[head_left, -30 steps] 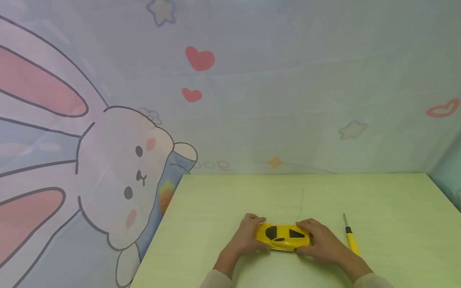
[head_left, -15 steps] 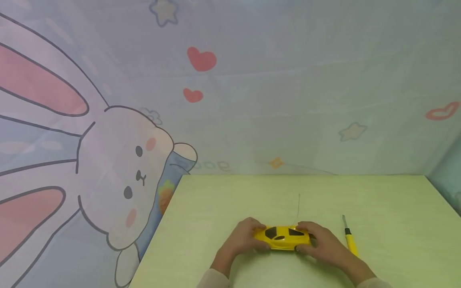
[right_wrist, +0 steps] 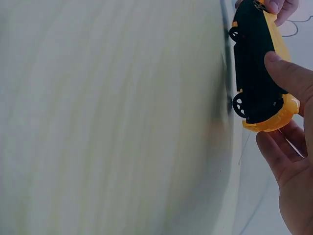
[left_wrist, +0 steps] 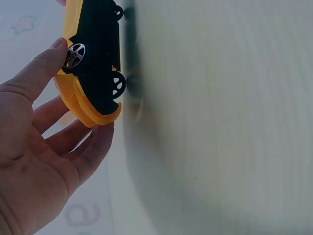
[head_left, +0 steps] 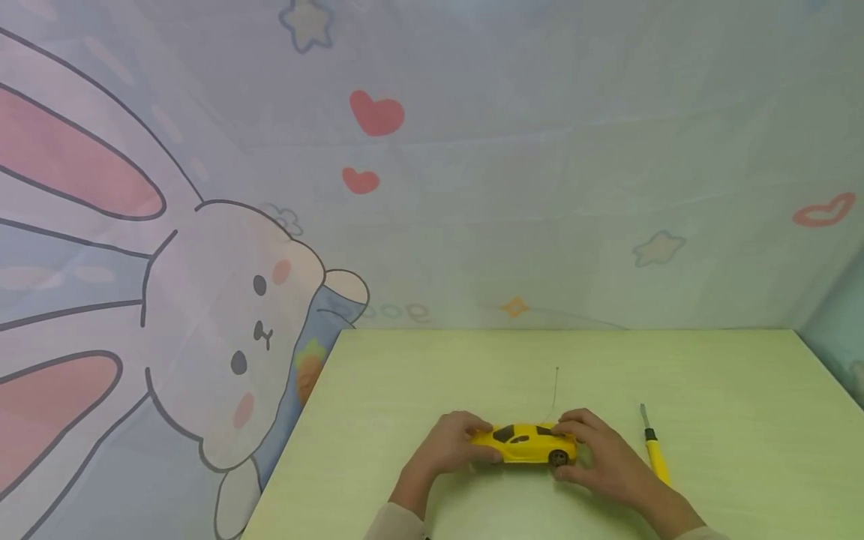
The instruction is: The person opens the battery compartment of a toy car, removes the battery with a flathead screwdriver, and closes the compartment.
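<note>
A yellow toy car (head_left: 529,447) with dark windows is held between both hands near the front of the table. My left hand (head_left: 454,444) grips its left end, thumb on the near side and fingers at the far side. At the other end my right hand (head_left: 603,454) holds it by the rear, its thumb low beside a wheel. The left wrist view shows the car's black underside (left_wrist: 99,54) and several wheels, tilted toward the camera. In the right wrist view the right thumb (right_wrist: 286,73) presses along the black base. A thin antenna (head_left: 556,390) rises behind the car.
A screwdriver (head_left: 655,454) with a yellow handle lies to the right of the right hand, its tip pointing away. The pale green table (head_left: 405,375) ends at a printed cloth backdrop (head_left: 513,187) with a cartoon rabbit on the left.
Both hands have rolled the toy car, so its near side and a rear wheel now show in the head view. The car has shifted slightly left, and the antenna's tip sits lower and further left.
</note>
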The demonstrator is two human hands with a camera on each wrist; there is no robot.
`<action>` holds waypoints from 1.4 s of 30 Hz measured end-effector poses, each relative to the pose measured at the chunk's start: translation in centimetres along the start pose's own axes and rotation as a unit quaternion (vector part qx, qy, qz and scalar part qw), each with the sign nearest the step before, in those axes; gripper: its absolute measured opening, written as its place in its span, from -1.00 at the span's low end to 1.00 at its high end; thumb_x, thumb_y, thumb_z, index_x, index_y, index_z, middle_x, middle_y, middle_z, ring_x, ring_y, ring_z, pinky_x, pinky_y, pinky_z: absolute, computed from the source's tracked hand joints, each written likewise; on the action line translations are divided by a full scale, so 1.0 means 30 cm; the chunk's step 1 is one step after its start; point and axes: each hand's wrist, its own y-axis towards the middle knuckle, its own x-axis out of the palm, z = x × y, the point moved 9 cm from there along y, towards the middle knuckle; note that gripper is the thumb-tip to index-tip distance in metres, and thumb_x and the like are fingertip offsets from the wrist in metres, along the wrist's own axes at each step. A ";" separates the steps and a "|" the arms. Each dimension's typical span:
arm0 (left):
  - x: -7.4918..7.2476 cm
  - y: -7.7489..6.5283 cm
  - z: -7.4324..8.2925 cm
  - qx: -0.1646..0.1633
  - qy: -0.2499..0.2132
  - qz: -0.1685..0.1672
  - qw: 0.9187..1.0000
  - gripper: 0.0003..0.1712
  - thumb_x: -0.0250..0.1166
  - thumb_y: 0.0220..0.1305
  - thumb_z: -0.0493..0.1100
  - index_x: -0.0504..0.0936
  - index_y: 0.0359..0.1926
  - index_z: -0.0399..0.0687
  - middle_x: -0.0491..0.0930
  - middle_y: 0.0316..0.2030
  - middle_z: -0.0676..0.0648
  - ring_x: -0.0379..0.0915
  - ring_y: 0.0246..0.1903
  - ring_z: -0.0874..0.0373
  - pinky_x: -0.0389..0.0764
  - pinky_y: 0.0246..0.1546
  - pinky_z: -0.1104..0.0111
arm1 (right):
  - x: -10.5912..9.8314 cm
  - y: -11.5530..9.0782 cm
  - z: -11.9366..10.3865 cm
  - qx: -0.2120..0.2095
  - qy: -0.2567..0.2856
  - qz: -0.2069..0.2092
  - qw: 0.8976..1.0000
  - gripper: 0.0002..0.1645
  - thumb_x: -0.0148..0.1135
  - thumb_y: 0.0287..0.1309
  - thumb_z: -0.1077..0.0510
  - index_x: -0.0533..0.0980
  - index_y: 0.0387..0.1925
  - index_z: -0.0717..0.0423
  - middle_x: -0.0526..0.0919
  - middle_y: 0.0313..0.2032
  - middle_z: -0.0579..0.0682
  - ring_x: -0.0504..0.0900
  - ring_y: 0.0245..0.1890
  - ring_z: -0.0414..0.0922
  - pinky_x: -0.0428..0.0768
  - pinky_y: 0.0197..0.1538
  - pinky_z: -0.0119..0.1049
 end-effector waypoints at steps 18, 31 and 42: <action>-0.019 -0.035 -0.019 0.003 -0.048 0.000 0.999 -0.54 0.51 0.18 0.11 0.77 0.06 0.04 0.70 0.06 0.02 0.59 0.04 -0.01 0.63 0.00 0.11 | 0.007 -0.002 -0.021 -0.015 -0.048 0.035 0.998 -0.50 0.53 0.05 0.24 0.64 0.03 -0.19 0.67 0.05 -0.29 0.67 0.06 -0.19 0.66 0.12 -0.16; -0.020 -0.054 -0.043 0.022 -0.125 0.040 0.991 -0.50 0.61 0.05 -0.15 0.72 0.06 0.13 0.62 0.06 0.10 0.51 0.14 0.08 0.62 0.09 0.18 | 0.025 -0.013 0.025 0.045 0.029 0.018 0.998 -0.49 0.45 0.19 0.20 0.60 0.17 -0.19 0.67 0.10 -0.25 0.68 0.08 -0.16 0.69 0.03 -0.31; -0.032 -0.059 -0.048 0.043 -0.113 0.054 0.991 -0.61 0.56 0.12 -0.17 0.77 0.01 0.14 0.70 -0.01 0.13 0.56 0.07 0.14 0.62 -0.04 0.33 | 0.023 -0.017 -0.003 0.033 0.052 0.025 0.998 -0.37 0.45 0.23 0.06 0.52 0.31 0.02 0.64 0.23 -0.06 0.66 0.16 -0.02 0.68 0.07 -0.22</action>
